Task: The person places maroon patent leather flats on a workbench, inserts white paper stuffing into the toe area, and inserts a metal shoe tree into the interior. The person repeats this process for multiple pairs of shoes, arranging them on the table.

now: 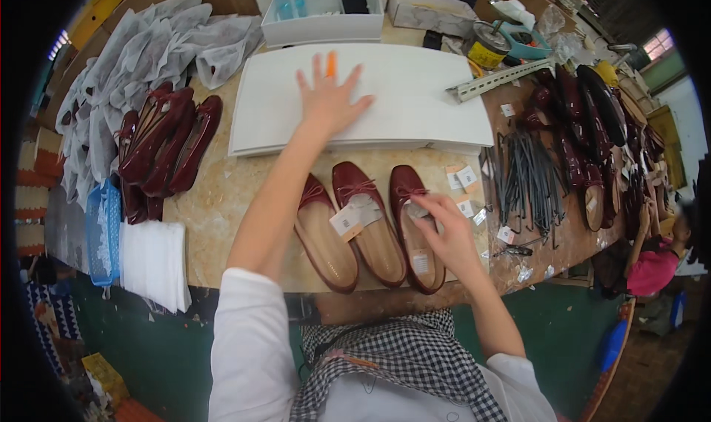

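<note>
My left hand (329,104) lies with fingers spread on a stack of white sheets (415,89); one finger wears an orange cover. Below the stack, three dark red ballet flats with bows stand in a row: a left shoe (326,244), a middle shoe (385,248) and a right shoe (406,178). At the right shoe's opening, my right hand (450,237) has thumb and fingertips closed around a crumpled translucent wad (417,210). A similar wad (361,202) sits in the middle shoe, with a paper tag (346,222) beside it.
More red flats (167,137) are piled at left, near white wrapping tissue (148,52), a blue basket (102,233) and white sheets (153,263). At right lie loose tags (465,176), dark hooked strips (527,178), a metal bar (503,79) and shoes (581,118). Another person (655,263) works far right.
</note>
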`<action>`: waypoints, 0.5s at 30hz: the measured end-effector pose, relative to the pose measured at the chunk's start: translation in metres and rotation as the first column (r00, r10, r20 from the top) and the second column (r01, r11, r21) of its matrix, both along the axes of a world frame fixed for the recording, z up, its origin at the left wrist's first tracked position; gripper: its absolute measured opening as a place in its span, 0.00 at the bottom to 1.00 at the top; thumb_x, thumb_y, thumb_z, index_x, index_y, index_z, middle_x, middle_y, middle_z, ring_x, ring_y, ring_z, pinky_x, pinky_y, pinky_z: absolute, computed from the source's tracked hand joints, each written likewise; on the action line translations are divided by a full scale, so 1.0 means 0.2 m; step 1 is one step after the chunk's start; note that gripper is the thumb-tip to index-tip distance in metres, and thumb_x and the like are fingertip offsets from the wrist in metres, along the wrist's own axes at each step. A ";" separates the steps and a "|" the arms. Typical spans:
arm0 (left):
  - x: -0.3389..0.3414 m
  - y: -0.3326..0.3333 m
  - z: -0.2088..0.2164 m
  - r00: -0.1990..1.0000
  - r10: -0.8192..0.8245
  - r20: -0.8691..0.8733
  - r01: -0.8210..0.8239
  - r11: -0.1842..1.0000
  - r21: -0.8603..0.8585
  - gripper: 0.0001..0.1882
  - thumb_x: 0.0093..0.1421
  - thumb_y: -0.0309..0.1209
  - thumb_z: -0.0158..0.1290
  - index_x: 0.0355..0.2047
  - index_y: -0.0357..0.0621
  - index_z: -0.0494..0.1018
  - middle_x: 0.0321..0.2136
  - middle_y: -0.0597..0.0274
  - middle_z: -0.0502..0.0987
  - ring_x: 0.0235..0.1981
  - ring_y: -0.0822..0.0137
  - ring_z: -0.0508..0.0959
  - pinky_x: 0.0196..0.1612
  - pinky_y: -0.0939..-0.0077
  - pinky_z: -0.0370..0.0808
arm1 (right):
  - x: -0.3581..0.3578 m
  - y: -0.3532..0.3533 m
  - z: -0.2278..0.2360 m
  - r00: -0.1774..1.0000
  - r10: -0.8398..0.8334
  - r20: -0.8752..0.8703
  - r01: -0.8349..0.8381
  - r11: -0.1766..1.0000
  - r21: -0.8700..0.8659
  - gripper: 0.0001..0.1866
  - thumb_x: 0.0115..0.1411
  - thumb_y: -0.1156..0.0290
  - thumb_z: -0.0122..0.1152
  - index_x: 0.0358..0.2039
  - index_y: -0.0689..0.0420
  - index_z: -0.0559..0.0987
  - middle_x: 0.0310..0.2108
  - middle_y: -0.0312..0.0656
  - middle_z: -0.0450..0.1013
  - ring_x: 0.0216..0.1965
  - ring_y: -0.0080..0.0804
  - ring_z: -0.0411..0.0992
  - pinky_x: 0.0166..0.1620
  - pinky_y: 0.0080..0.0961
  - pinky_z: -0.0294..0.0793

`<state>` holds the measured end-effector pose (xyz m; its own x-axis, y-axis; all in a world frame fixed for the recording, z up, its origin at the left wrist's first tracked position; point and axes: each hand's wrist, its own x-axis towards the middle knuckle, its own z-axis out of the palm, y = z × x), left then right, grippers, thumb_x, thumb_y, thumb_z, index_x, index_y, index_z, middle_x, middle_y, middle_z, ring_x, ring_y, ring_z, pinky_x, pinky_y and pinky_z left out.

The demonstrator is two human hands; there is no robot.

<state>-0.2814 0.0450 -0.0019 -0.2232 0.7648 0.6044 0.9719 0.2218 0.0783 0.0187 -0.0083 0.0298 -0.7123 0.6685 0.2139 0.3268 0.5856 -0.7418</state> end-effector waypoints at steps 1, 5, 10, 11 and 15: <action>-0.02 0.02 -0.08 0.999 0.039 0.018 -0.038 0.998 -0.041 0.28 0.60 0.52 0.48 0.55 0.52 0.70 0.56 0.42 0.65 0.65 0.47 0.53 0.63 0.40 0.48 | 0.07 0.00 0.01 1.000 -0.009 0.005 0.009 0.999 -0.038 0.22 0.54 0.79 0.61 0.51 0.60 0.74 0.44 0.47 0.71 0.45 0.41 0.71 0.47 0.28 0.71; 0.02 0.06 -0.09 0.976 0.005 0.218 0.018 0.994 -0.106 0.23 0.57 0.46 0.52 0.49 0.48 0.72 0.44 0.45 0.72 0.51 0.48 0.67 0.52 0.51 0.65 | 0.27 -0.03 -0.05 0.988 -0.148 -0.035 0.141 0.977 -0.160 0.21 0.56 0.79 0.58 0.53 0.60 0.73 0.46 0.47 0.71 0.46 0.37 0.72 0.48 0.28 0.71; 0.67 -0.37 0.26 0.735 -0.435 0.520 0.575 0.807 -0.136 0.08 0.52 0.34 0.55 0.25 0.41 0.73 0.30 0.47 0.74 0.39 0.51 0.74 0.43 0.57 0.72 | 0.23 -0.04 -0.02 0.691 -0.617 -0.377 0.070 0.575 -0.815 0.22 0.58 0.74 0.60 0.54 0.61 0.72 0.52 0.49 0.69 0.49 0.34 0.72 0.50 0.28 0.73; 0.75 -0.51 0.32 0.711 -0.438 0.550 0.610 0.773 -0.174 0.07 0.50 0.33 0.56 0.25 0.43 0.74 0.34 0.46 0.74 0.45 0.52 0.74 0.48 0.58 0.70 | 0.22 -0.05 -0.03 0.704 -0.642 -0.303 0.004 0.431 -0.902 0.23 0.57 0.73 0.60 0.55 0.61 0.71 0.52 0.49 0.69 0.49 0.34 0.72 0.50 0.27 0.74; 0.79 -0.76 0.38 0.641 -0.587 0.495 0.583 0.791 0.184 0.06 0.50 0.32 0.57 0.25 0.43 0.76 0.42 0.47 0.75 0.47 0.54 0.76 0.50 0.61 0.72 | 0.16 -0.10 -0.12 0.841 -0.469 -0.270 -0.300 0.012 -0.954 0.26 0.56 0.71 0.62 0.56 0.60 0.69 0.47 0.46 0.73 0.46 0.31 0.74 0.47 0.26 0.76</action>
<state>-0.1230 -0.1069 0.0738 0.0012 0.8394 0.5435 0.7130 -0.3818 0.5881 0.0505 -0.0285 0.0048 -0.7030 0.5310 -0.4731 -0.2350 -0.8013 -0.5502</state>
